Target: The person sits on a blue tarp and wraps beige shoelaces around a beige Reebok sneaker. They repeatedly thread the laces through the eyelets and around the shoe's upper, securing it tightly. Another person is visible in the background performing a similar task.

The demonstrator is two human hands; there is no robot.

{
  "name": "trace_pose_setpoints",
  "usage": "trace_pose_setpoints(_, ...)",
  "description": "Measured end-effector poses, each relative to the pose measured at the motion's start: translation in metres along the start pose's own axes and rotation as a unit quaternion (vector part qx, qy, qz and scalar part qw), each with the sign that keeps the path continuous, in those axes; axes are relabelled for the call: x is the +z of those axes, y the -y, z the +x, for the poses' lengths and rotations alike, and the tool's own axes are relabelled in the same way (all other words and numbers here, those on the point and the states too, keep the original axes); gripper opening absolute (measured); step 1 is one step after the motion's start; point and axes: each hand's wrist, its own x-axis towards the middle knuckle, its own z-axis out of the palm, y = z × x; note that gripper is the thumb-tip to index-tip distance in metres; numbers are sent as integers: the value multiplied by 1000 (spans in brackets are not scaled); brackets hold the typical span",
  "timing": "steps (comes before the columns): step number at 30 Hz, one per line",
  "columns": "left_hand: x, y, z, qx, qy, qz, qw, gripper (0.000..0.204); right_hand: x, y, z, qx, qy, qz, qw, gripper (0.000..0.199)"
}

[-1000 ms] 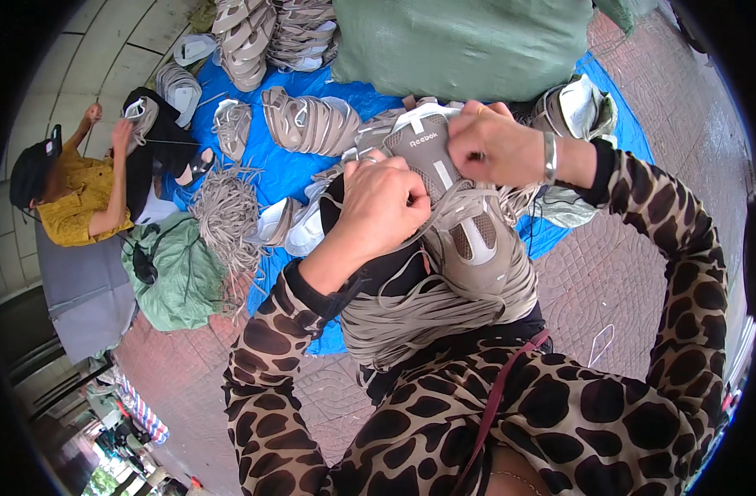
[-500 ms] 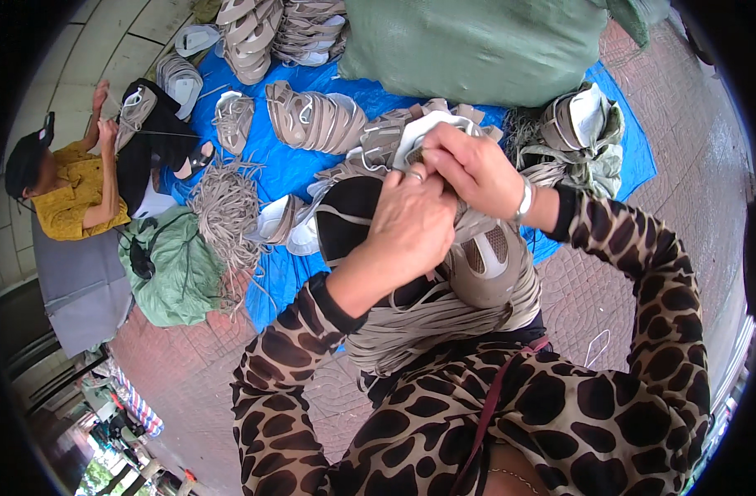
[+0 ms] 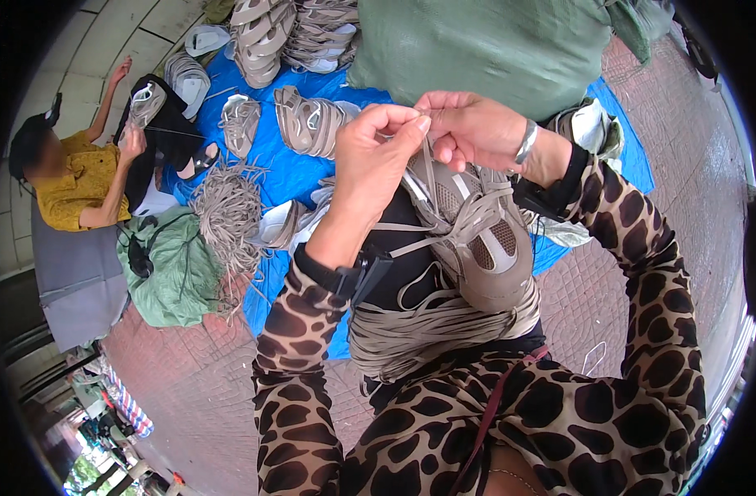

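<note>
A beige mesh shoe upper (image 3: 495,277) rests on my lap, its toe toward me and a tangle of flat beige laces (image 3: 475,215) across its front. Above its far end, my left hand (image 3: 374,161) pinches a shoelace between thumb and fingertips. My right hand (image 3: 481,132) meets it there, fingers closed on the same lace, which hangs down toward the shoe. The exact grip at the fingertips is partly hidden. Under the shoe, a thick bundle of beige laces (image 3: 436,335) lies over my thighs.
More shoe uppers (image 3: 312,124) stand in nested rows on a blue tarp (image 3: 266,178). A large green sack (image 3: 485,58) sits beyond. To the left are a lace pile (image 3: 227,202), a green bag (image 3: 175,269) and a seated person (image 3: 76,178) handling another shoe.
Both hands have lifted off the shoe's opening and now pinch a lace above it. The shoe's laced front, covered before, shows now.
</note>
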Motion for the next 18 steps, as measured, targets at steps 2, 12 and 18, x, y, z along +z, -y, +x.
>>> trace_pose_setpoints(2, -4, 7, 9, 54, 23, 39, 997, 16, -4, 1, 2, 6, 29, 9, 1000, 9)
trace_pose_setpoints(12, 4, -6, 38, -39, 142, -69, 987, 27, -56, 117, 60, -260, 6, 24, 965, 19)
trace_pose_setpoints(18, -68, -51, 84, 158, 20, -189, 969, 23, 3, 33, 4, -29, 17, -111, 993, 37)
